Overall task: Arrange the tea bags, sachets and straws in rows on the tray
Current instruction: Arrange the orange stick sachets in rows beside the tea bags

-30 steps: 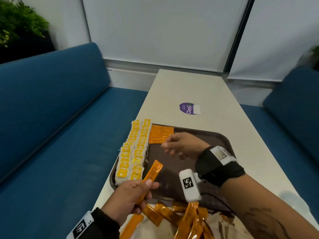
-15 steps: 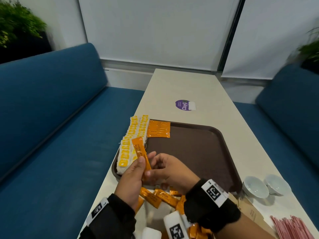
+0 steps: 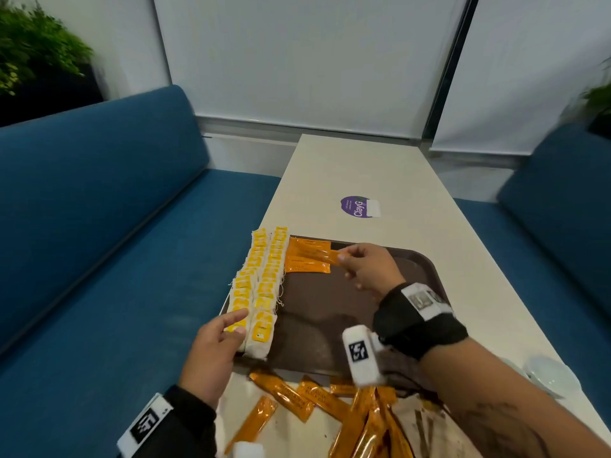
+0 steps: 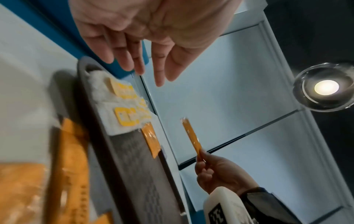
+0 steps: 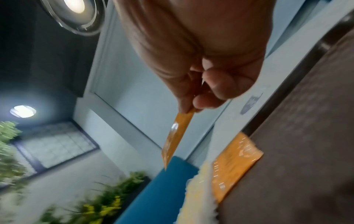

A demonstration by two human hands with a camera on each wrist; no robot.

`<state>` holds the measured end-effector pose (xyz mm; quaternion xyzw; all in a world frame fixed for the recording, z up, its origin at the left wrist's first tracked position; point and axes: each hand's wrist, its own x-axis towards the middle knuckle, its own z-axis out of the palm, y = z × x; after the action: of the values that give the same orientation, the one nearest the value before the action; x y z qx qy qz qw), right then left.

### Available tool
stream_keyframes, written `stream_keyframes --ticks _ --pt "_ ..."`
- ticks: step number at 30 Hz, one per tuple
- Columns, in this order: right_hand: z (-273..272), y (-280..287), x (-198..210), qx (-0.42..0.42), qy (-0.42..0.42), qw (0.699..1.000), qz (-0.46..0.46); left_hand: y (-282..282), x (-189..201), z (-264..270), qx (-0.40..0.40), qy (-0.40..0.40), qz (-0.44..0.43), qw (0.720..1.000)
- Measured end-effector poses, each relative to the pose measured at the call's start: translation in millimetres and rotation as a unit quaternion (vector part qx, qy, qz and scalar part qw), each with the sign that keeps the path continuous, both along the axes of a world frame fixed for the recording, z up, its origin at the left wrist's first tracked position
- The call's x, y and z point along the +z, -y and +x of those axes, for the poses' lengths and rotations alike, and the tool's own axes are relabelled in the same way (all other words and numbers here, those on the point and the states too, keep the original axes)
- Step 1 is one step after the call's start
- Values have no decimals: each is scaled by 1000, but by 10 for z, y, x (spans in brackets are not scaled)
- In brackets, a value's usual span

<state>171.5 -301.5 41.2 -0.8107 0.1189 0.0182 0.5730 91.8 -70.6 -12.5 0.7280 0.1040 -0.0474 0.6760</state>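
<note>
Begin at the left hand [image 3: 211, 352]: released, fingers straight, holding nothing. Fingertips lie over the nearest of the tea bags [image 3: 261, 285]; whether touching or just above cannot be told. Compare with half a second ago: then pinching an orange sachet upright at the near edge of the tray [image 3: 426, 269], with the other hand closing in. Treat the handover as complete.

Proceed right to the sachet [image 3: 330, 256]: now pinched by one end between thumb and fingers of the right hand [image 3: 370, 269]. Free end points away from the grip, toward the tea bags, and is raised and tilted, not flat. Directly below and beyond the grip lie the laid sachets [image 3: 307, 267], stacked edge to edge beside the tea bag rows. Note from the right wrist view clear air between held sachet and stack.

Judge the step in hand as placement: lowering onto the near side of that stack, long edges parallel.

Behind both wrists, off the tray, find the loose sachets [image 3: 297, 401] in a heap on the table. Expect many further cycles; no straws in view.
</note>
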Motion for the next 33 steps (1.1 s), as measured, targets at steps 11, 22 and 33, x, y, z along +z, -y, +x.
stream_keyframes --ticks 11,22,33 --pt "923 -15 -480 90 -222 951 -196 -214 -391 105 7 -78 130 988" --pt "1077 -100 -586 115 -258 932 -225 -228 -364 76 39 -99 99 989" --pt "1073 -115 -517 106 -299 912 -260 -203 -305 60 49 -97 86 990"
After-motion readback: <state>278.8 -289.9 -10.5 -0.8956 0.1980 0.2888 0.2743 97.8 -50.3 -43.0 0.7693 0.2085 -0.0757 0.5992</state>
